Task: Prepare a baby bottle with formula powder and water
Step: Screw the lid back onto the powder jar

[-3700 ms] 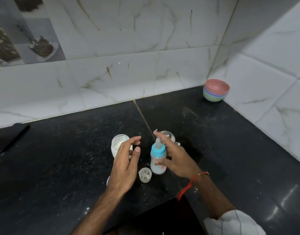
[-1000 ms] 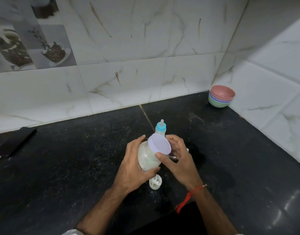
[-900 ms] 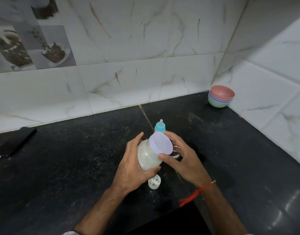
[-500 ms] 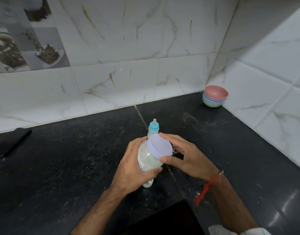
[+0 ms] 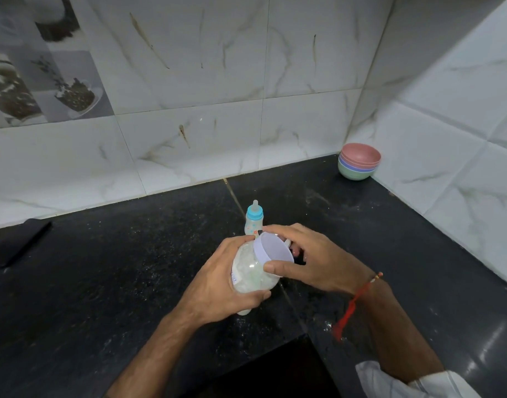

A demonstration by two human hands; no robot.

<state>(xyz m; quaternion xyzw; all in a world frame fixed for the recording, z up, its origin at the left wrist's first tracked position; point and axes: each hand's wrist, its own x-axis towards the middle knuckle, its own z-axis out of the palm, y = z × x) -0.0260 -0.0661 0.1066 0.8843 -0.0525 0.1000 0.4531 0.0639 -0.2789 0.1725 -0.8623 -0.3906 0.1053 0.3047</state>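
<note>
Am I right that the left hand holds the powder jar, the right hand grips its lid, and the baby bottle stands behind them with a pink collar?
Not quite. The head view shows the baby bottle has a blue collar, not pink. The rest holds: the left hand holds the powder jar, and the right hand grips its lid.

bottle [image 5: 254,218] behind jar [image 5: 251,271], bowls [image 5: 358,164] far right

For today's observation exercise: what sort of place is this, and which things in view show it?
Most likely a home kitchen corner: a dark stone countertop, marbled wall tiles with food pictures, stacked coloured bowls, and a baby bottle.
</note>
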